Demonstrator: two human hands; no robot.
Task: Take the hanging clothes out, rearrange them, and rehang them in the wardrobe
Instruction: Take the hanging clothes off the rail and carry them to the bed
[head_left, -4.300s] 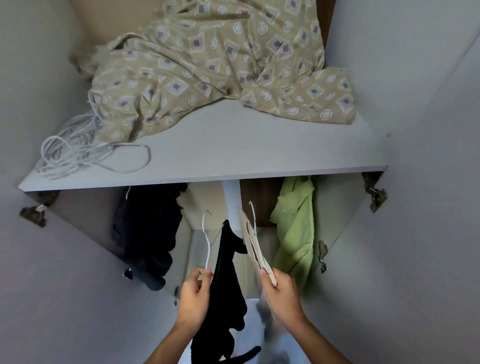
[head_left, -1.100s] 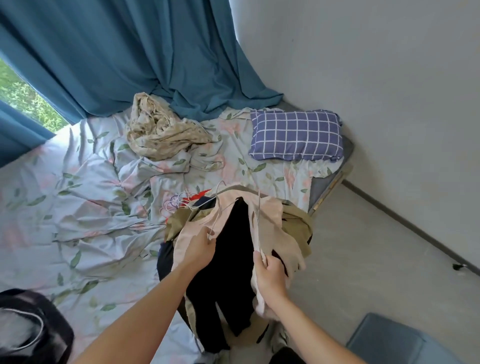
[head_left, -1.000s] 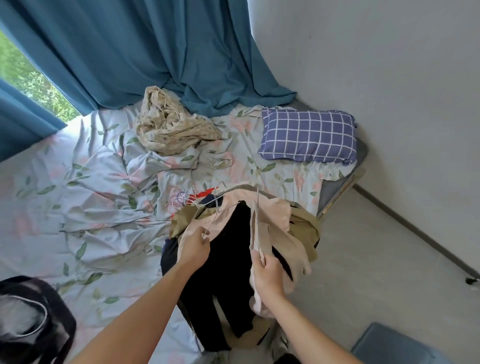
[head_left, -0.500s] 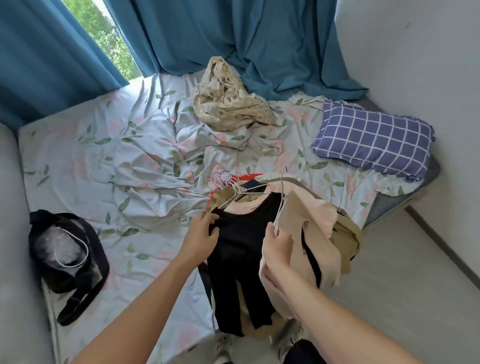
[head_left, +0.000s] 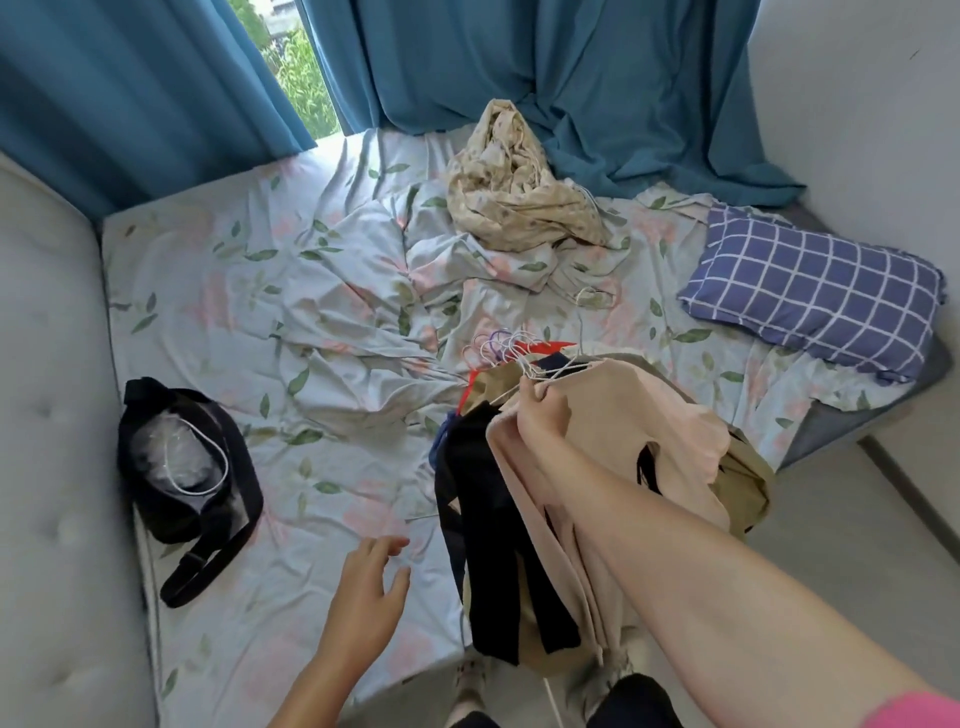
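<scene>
The right hand (head_left: 540, 415) is closed around the wire hanger (head_left: 550, 371) of a beige garment (head_left: 639, 426), lying on a pile of hung clothes (head_left: 498, 509) at the bed's (head_left: 311, 312) edge. The left hand (head_left: 363, 597) hovers spread and empty over the sheet. The clothes look soft, light and floppy; best lifted by the hanger hooks.

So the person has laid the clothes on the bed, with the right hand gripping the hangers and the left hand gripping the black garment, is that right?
Not quite: the head view shows the left hand open and empty above the bed, clear of the black garment. The right hand does grip the hangers.
</scene>
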